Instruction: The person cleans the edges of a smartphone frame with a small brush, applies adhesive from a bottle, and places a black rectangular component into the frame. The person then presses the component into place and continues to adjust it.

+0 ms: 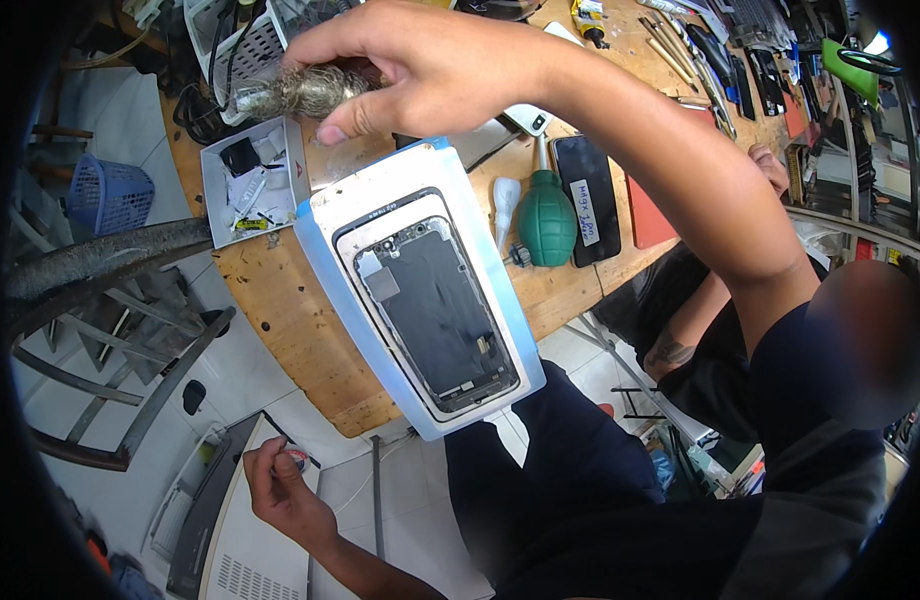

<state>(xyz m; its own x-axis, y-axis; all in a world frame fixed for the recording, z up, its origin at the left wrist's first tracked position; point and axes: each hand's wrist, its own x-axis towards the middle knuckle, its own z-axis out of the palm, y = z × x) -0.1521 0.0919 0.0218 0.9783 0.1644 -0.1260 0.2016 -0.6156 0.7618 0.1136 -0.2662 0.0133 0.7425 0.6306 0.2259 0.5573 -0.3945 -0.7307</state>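
Note:
At the far edge of the bench, my right hand point(420, 75) reaches over a tangled bundle of fine wire wool point(325, 90). Its thumb and fingers are spread around the bundle; firm contact cannot be made out. My left hand point(285, 490) hangs low at the left, beyond the bench edge. Its fingers are curled on a small round red-and-white thing point(298, 458), mostly hidden. Between the hands lies a phone screen assembly point(435, 310), its dark inner side up, in a white mould point(360, 345) on a light blue base point(310, 250). Neither hand touches it.
Right of the mould are a green air blower point(546, 222), a black phone point(587, 190) with a paper label, and a small white brush-like tool point(505, 205). A box of small parts point(208, 165) stands left. Another person's hand point(769, 168) rests at the bench's right.

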